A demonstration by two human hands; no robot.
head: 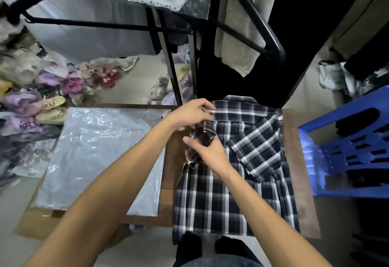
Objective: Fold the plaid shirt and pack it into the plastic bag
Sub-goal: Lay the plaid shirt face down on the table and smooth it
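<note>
Lying flat on the wooden table (294, 140), plaid shirt (210, 199) (right sleeve folded in) at 5 o'clock; plastic bag (94, 151) beside it at 9 o'clock. Left hand (192, 114) pinches the shoulder seam. Right hand (207, 149), fingers curled, grips the bunched left sleeve.

Bench (294, 161) strip right of plaid shirt (210, 203) open. Blue plastic chair (347, 151) blocks right flank; black rack frame (168, 66) obstructs far edge. Plastic bag (94, 151) covers left half.

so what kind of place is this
Probably a small clothing resale or packing room: garments hang on a black rack, bagged shoes pile on the floor, and a plastic bag waits beside the plaid shirt.
</note>
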